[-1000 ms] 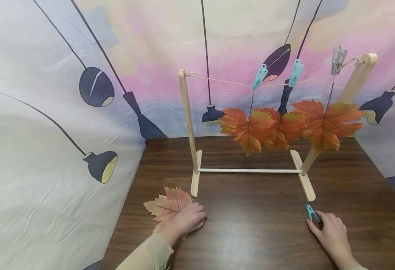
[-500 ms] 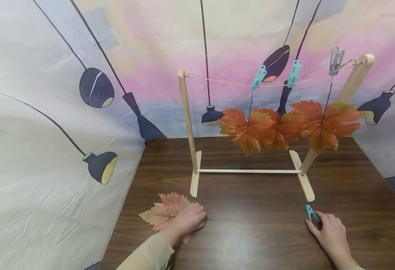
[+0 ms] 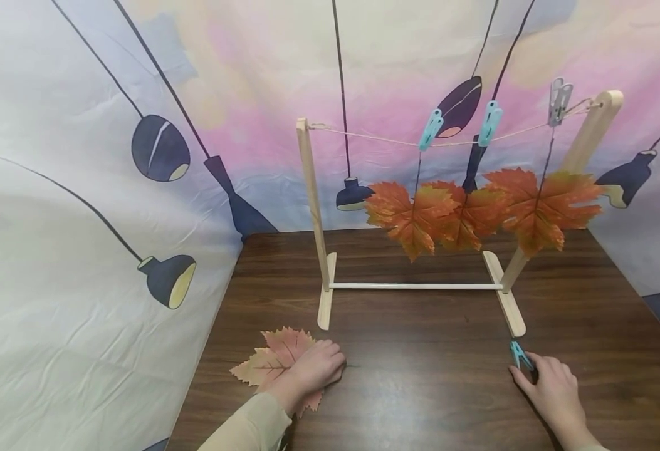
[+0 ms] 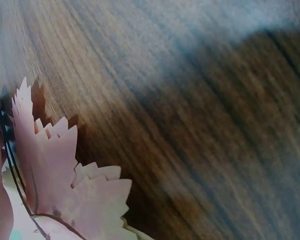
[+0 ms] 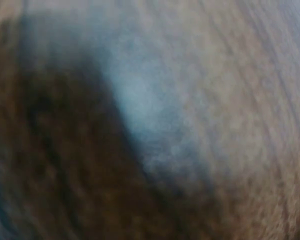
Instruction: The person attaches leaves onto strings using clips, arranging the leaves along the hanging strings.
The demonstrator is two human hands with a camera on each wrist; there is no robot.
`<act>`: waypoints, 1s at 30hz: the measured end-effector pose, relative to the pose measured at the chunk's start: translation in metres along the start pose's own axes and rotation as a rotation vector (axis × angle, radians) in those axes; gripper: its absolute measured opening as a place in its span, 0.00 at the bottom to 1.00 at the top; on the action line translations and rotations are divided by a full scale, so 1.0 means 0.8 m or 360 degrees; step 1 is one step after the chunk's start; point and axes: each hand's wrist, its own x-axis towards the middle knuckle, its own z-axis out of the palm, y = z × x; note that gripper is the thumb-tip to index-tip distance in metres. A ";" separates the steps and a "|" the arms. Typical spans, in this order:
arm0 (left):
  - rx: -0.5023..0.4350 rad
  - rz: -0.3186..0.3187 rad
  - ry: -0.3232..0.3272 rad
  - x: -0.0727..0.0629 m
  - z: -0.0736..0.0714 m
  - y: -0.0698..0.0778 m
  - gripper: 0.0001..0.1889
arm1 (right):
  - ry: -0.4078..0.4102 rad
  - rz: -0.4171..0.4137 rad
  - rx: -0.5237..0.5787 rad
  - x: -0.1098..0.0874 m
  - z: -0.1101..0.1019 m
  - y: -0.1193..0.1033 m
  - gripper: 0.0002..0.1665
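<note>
My left hand (image 3: 317,365) grips a pale pink artificial maple leaf (image 3: 270,363) by its stem, low over the table's left part. The leaf fans out left of the hand, and a bit of stem pokes out to the right. In the left wrist view, toothed pink leaf edges (image 4: 97,200) overlap in layers beside dark stems, with part of the hand at the left edge. On the right, my right hand (image 3: 555,385) pinches a teal clothespin (image 3: 519,356) between thumb and fingers, close to the tabletop. The right wrist view shows mainly blurred wood and shadow.
A wooden rack (image 3: 314,200) with a white crossbar (image 3: 414,286) stands behind the hands. Along its string (image 3: 363,133), two teal clothespins (image 3: 431,129) and a grey clothespin (image 3: 559,103) hold orange maple leaves (image 3: 414,216). A painted cloth (image 3: 251,75) hangs behind the brown table (image 3: 408,388).
The pink leaf in my left hand has turned and spread slightly left and downward, with more showing below the wrist. My right hand and its clothespin stay nearly still.
</note>
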 end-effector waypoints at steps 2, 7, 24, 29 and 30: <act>-0.0006 -0.0009 0.0026 0.000 0.000 0.000 0.05 | -0.0003 -0.0014 -0.0001 0.001 0.000 0.000 0.25; -0.0027 -0.0062 0.0072 0.000 0.002 0.002 0.05 | -0.0024 -0.0042 -0.0003 -0.003 0.002 -0.004 0.24; 0.0032 -0.0107 0.0068 0.002 0.006 -0.001 0.04 | 0.0004 0.0004 -0.0012 -0.009 0.006 -0.011 0.27; 0.0031 -0.0118 0.0085 0.000 0.006 0.002 0.04 | -0.0020 0.0014 -0.0034 -0.008 0.007 -0.011 0.29; 0.0028 -0.0114 0.0096 0.000 0.006 0.003 0.04 | -0.0022 0.0016 -0.0035 -0.007 0.007 -0.011 0.29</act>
